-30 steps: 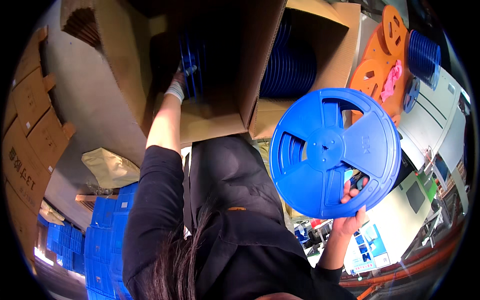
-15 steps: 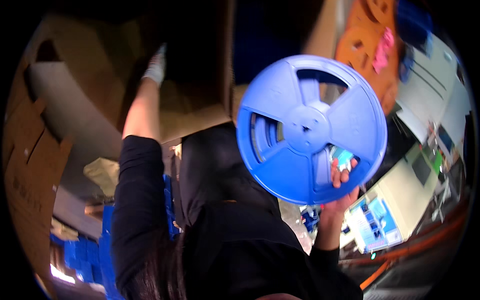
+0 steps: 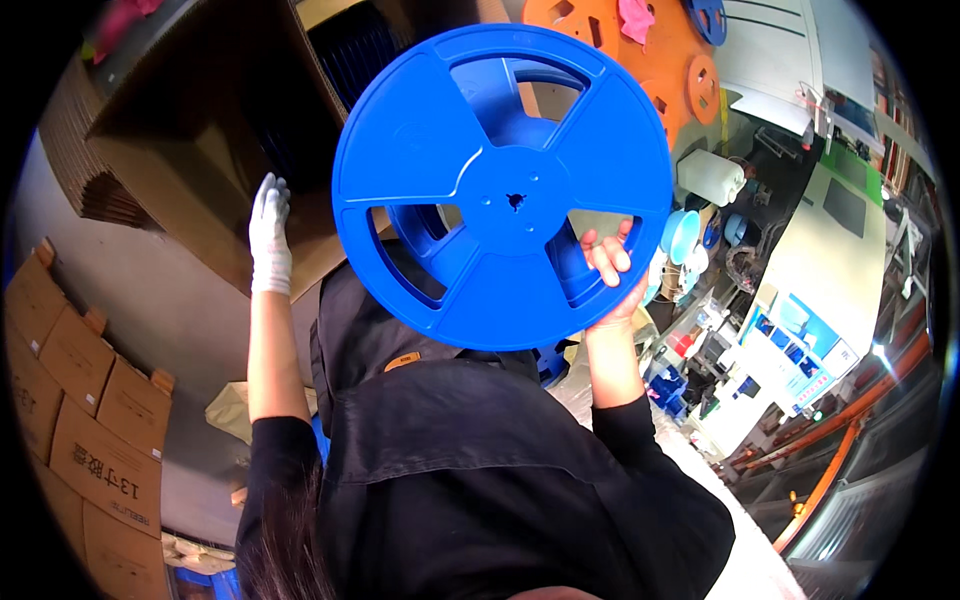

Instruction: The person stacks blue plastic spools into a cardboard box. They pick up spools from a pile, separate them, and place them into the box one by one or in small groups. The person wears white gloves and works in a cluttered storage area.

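A large blue plastic reel (image 3: 500, 240), two flanges with wide cut-out windows, is held up in front of my chest. My right hand (image 3: 612, 275), bare, grips its lower right rim, the fingers curled through a window; the thumb is hidden. In a white glove, my left hand (image 3: 269, 240) stretches its fingers out and holds nothing. It is beside the wall of a big open cardboard box (image 3: 205, 205), whose inside is mostly dark. Beyond the blue reel, several dark blue reel edges (image 3: 352, 55) stand in another part of the boxes.
Orange reels (image 3: 672, 65) lie at the far right, with a pink cloth (image 3: 636, 18) on them. Cardboard cartons (image 3: 108, 445) are stacked at left. A pale worktable (image 3: 825, 225) stands at right, near a white jug (image 3: 708, 176) and light blue basins (image 3: 681, 235).
The blue reel has moved left and up with my right hand. My left hand has come back out of the box's dark inside. The whole view has swung round.
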Available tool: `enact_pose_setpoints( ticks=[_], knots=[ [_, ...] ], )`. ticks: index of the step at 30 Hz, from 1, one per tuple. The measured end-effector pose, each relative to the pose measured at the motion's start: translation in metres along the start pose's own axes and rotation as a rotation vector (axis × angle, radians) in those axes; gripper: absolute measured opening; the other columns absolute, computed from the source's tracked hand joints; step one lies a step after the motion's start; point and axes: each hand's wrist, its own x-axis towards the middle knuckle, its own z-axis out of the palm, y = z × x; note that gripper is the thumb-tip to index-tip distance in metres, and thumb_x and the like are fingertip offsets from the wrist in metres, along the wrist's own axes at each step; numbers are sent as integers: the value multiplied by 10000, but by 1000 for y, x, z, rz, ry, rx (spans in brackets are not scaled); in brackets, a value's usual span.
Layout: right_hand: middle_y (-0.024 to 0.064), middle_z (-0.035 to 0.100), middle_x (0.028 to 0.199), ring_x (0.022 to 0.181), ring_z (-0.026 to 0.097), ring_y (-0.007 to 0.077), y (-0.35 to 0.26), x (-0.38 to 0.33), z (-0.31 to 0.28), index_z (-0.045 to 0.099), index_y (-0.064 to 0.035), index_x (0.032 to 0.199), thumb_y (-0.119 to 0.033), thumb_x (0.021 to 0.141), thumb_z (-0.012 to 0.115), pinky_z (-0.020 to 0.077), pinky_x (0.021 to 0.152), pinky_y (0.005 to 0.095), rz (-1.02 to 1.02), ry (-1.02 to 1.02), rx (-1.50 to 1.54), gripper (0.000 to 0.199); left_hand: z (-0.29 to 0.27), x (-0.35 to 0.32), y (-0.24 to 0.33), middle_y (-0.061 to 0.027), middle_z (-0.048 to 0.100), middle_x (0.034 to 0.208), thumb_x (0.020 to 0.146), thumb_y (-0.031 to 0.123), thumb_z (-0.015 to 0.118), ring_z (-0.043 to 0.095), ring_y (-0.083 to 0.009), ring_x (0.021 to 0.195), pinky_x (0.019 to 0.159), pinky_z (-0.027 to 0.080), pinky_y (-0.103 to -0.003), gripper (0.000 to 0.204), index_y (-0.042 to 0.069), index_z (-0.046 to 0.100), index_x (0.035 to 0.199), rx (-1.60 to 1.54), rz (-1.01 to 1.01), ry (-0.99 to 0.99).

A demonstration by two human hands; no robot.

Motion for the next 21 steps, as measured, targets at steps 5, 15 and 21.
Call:
enact_pose_setpoints(
  ticks=[5,15,21],
  knots=[
    [35,523,659,529,489,143,9,3,10,533,3,1200,-205,967,393,366,1058,344,-4,-51,96,342,18,-51,19,-129,537,1307,972,305,520,510,-250,1210,1078,342,-374,486,54,443,1382,-47,75,26],
    [47,593,743,628,523,140,27,7,20,544,10,1193,-236,925,490,339,1068,325,-14,97,93,368,42,-96,85,-141,514,1327,993,158,457,498,-227,1222,1082,335,-342,413,16,419,1378,60,389,-10],
    [55,598,749,637,549,151,43,1,23,527,17,1212,-263,935,437,331,1079,343,-87,38,-116,404,102,-136,104,-168,580,1185,884,64,567,561,-265,1079,963,427,-346,395,-6,522,1271,709,890,9]
  ],
)
